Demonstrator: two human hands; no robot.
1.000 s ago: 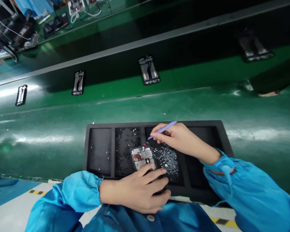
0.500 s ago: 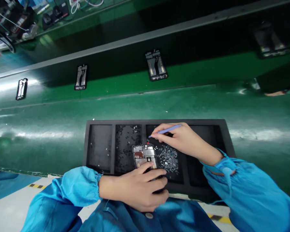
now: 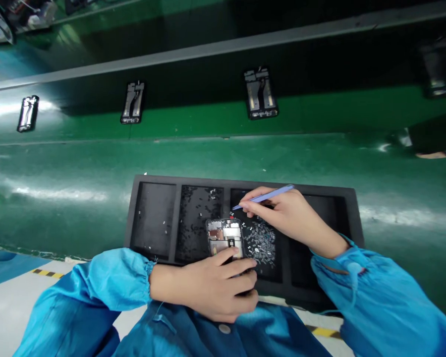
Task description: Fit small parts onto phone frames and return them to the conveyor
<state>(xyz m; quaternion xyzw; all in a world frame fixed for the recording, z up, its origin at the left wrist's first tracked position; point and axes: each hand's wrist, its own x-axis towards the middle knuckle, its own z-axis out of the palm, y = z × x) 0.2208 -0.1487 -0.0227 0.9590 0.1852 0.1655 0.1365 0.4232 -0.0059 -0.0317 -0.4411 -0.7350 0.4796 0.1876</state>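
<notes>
My left hand (image 3: 219, 287) is wrapped over the lower part of an opened phone (image 3: 225, 233), holding it above a black compartment tray (image 3: 179, 218). The phone's inner metal plates and a brown patch show at its upper end; its lower end is under my fingers. In my right hand (image 3: 282, 210) is a pair of lilac-blue tweezers (image 3: 271, 193), pinched between thumb and fingers. Their tip points left, just above the phone's top edge, near a small red bit (image 3: 231, 216). Small silvery pieces (image 3: 260, 243) lie heaped in the compartment beside the phone.
Small dark pieces (image 3: 195, 210) lie scattered in the tray compartment to the left. Several opened phones, among them one at the back middle (image 3: 261, 94), lie in a row on the green surface beyond. Cables and equipment (image 3: 26, 15) fill the far left corner.
The camera view has shifted, so the row of phones sits higher and mostly farther right. Both hands keep their holds; the tweezers' tip stays by the phone's top edge.
</notes>
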